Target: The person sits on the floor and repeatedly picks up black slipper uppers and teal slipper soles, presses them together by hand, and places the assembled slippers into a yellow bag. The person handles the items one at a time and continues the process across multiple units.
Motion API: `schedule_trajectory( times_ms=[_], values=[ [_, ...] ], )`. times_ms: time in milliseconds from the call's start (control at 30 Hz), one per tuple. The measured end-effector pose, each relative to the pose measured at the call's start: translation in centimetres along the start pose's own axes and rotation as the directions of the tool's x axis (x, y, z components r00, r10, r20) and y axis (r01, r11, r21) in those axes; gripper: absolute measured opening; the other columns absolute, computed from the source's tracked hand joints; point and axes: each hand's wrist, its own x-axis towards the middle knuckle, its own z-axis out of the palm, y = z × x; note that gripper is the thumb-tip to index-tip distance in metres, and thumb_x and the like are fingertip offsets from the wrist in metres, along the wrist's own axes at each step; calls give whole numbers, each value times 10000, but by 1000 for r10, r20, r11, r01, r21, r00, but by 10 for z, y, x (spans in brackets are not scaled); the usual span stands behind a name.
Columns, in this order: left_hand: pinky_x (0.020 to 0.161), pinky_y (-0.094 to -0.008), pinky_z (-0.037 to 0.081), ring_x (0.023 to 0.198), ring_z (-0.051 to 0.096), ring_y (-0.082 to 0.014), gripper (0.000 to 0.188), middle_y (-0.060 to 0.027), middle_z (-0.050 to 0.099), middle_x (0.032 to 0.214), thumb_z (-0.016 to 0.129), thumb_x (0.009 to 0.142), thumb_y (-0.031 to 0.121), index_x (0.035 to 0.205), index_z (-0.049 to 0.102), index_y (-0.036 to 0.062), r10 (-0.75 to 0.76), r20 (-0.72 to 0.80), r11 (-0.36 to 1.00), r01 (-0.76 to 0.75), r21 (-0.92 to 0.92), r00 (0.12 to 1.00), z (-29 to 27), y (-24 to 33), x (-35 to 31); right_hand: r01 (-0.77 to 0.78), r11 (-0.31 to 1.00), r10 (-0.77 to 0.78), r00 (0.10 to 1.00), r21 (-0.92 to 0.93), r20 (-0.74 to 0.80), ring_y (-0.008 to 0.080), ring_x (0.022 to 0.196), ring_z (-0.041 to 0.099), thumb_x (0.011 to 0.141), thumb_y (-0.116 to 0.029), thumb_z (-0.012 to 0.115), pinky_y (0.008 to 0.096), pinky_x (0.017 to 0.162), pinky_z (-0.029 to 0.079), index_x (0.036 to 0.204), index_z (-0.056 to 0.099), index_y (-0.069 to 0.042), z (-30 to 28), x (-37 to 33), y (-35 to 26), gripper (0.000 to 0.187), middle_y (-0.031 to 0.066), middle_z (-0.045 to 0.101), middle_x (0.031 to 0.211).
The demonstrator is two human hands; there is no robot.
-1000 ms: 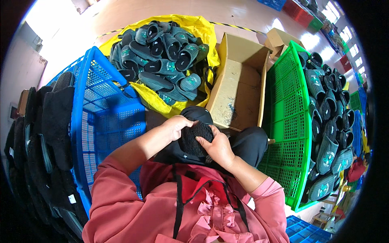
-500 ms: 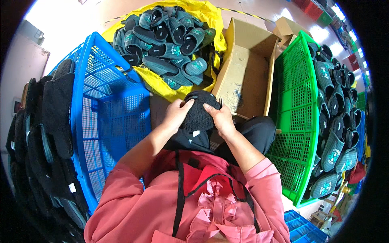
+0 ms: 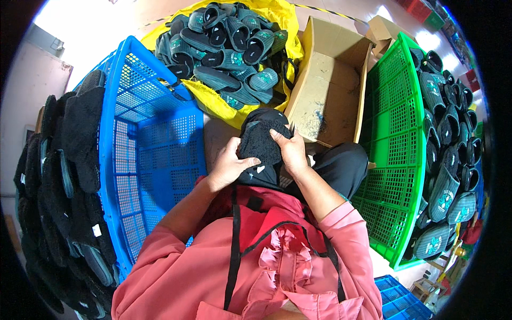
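Observation:
A black fuzzy slipper (image 3: 258, 145) is held over my lap between both hands. My left hand (image 3: 226, 168) grips its near left side, the thumb lying across the pile next to a small pale tag. On the right edge, my right hand (image 3: 290, 152) pinches the slipper with the thumb on top. Thin dark points (image 3: 292, 128) stick out beside the right fingers; what they belong to is hidden in that hand. The slipper's underside cannot be seen.
Ahead lies a yellow sack (image 3: 205, 106) heaped with grey slippers (image 3: 229, 56). A cardboard box (image 3: 333, 80) stands right of it. A blue crate (image 3: 160, 165) is at my left, with black fuzzy slippers (image 3: 82, 144) beyond. A green crate (image 3: 389, 160) and more grey slippers (image 3: 445, 181) are at right.
My left hand has slid down toward the slipper's near end, its thumb now lower. The right hand stays on the right edge. The view has shifted slightly.

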Motion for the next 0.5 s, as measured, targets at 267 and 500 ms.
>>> schedule_trajectory(
  times_ms=[267,500],
  values=[
    [677,-372,498,727,633,-260,403,-155,633,812,829,737,140,965,526,4,40,-396,964,69,258,917,34,35,-5,155,987,-161,969,-43,-187,153,890,627,873,-123,723,293,849,497,1101,639,14,10,-10,16,279,69,690,978],
    [696,-440,486,778,590,-374,294,-165,588,866,715,697,15,939,548,27,463,-257,655,-132,744,848,43,66,29,232,958,-282,862,-167,-420,268,933,655,916,-193,672,348,872,499,1117,592,42,37,-11,19,319,177,684,1015]
  ],
)
